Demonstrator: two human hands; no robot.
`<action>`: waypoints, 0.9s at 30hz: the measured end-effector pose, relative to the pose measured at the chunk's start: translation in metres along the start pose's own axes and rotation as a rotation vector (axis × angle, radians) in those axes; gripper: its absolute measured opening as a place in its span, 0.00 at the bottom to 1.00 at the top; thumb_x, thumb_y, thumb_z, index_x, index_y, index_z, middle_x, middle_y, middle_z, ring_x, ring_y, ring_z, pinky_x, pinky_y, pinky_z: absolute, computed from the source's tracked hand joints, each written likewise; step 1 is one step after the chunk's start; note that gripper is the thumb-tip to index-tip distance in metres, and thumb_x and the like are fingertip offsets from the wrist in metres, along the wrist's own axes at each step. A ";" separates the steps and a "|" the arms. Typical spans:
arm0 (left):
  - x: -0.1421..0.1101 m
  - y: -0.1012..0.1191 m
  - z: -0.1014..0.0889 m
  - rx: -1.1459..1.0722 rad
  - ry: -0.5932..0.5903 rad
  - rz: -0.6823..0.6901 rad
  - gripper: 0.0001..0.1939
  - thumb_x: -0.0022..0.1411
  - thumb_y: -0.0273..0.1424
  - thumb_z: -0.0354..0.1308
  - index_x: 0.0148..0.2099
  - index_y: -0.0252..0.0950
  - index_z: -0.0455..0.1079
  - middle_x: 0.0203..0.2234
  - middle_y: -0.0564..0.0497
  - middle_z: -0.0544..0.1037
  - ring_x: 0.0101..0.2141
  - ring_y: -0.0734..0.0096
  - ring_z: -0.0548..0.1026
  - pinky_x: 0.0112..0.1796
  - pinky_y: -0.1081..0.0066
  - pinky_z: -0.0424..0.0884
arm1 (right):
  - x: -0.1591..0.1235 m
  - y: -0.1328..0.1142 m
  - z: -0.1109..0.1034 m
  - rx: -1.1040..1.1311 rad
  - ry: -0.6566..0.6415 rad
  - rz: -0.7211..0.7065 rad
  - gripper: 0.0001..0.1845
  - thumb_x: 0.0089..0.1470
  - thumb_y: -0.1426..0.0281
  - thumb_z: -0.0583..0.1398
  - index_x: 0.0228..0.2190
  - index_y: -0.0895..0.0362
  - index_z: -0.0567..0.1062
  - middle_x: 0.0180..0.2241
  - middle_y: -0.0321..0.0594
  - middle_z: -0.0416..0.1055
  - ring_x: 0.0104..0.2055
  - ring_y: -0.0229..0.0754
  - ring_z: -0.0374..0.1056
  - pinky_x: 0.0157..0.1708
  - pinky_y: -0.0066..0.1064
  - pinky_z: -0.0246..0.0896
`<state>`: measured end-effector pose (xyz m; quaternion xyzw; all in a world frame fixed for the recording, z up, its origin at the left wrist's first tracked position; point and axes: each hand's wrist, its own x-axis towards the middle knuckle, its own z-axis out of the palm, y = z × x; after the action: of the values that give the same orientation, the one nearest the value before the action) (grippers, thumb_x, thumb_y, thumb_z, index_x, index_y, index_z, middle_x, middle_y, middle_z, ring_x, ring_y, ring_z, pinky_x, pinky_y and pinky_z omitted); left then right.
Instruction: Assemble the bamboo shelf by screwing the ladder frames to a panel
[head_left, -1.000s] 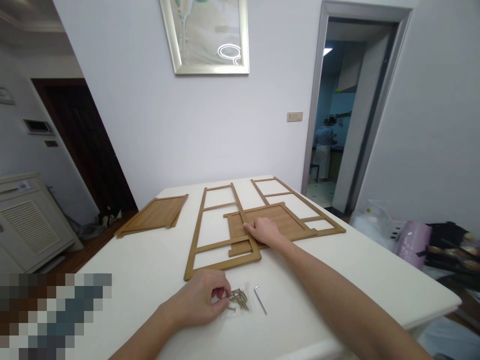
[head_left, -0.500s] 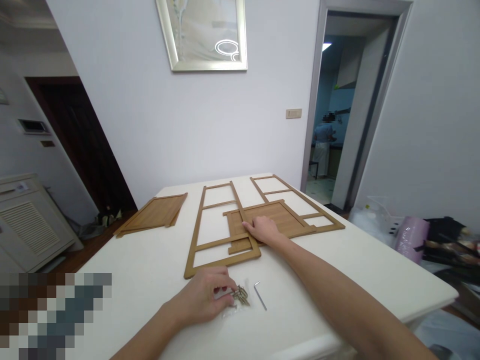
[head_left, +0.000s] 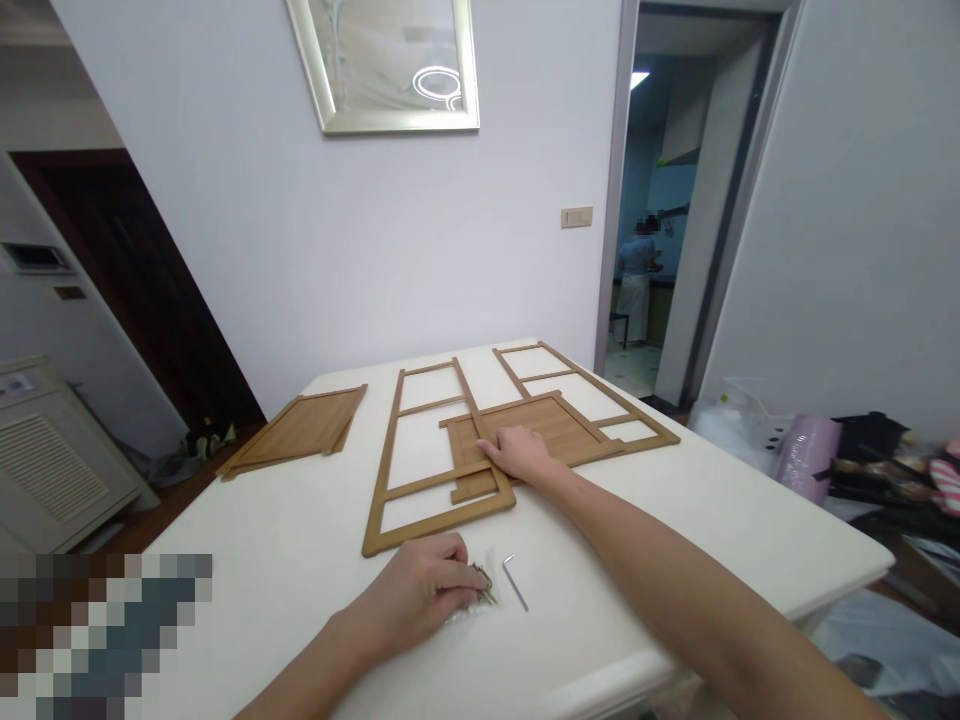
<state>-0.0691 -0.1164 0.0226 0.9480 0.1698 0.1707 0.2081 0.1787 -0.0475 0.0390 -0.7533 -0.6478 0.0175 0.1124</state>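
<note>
My left hand (head_left: 420,592) lies near the table's front edge with its fingers curled over a small pile of screws (head_left: 482,583) on a clear plastic bag. A metal hex key (head_left: 514,581) lies just right of the pile. My right hand (head_left: 520,453) rests flat, fingers stretched out, on a square wooden panel (head_left: 547,425). That panel lies over two ladder-like wooden frames, the left frame (head_left: 420,475) and the right frame (head_left: 592,395).
A stack of wooden panels (head_left: 300,430) lies at the far left of the white table (head_left: 675,510). Bags and clutter (head_left: 840,455) sit beyond the table's right edge. Another person (head_left: 637,270) stands in the room past the doorway. A cabinet (head_left: 45,460) stands left.
My left hand has closed further over the screws, hiding most of them. My head has turned a little, shifting the whole scene leftward. The right hand stays on the panel.
</note>
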 end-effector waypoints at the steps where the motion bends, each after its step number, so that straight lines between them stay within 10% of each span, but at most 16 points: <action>1: 0.000 -0.001 0.000 0.006 0.003 0.010 0.11 0.63 0.30 0.56 0.44 0.45 0.78 0.31 0.50 0.74 0.32 0.73 0.73 0.33 0.74 0.65 | 0.000 0.000 0.000 0.000 0.001 0.000 0.34 0.60 0.45 0.45 0.40 0.58 0.76 0.41 0.53 0.76 0.45 0.53 0.71 0.42 0.38 0.60; 27: 0.006 -0.026 -0.006 -0.416 0.560 -0.486 0.11 0.59 0.39 0.56 0.34 0.36 0.70 0.24 0.54 0.72 0.26 0.72 0.69 0.28 0.74 0.65 | 0.000 -0.001 -0.005 0.036 -0.020 0.008 0.29 0.60 0.48 0.49 0.39 0.58 0.77 0.42 0.52 0.76 0.45 0.51 0.71 0.42 0.36 0.61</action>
<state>-0.0725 -0.0892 0.0175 0.7351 0.4005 0.3983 0.3749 0.1785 -0.0476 0.0436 -0.7535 -0.6454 0.0373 0.1195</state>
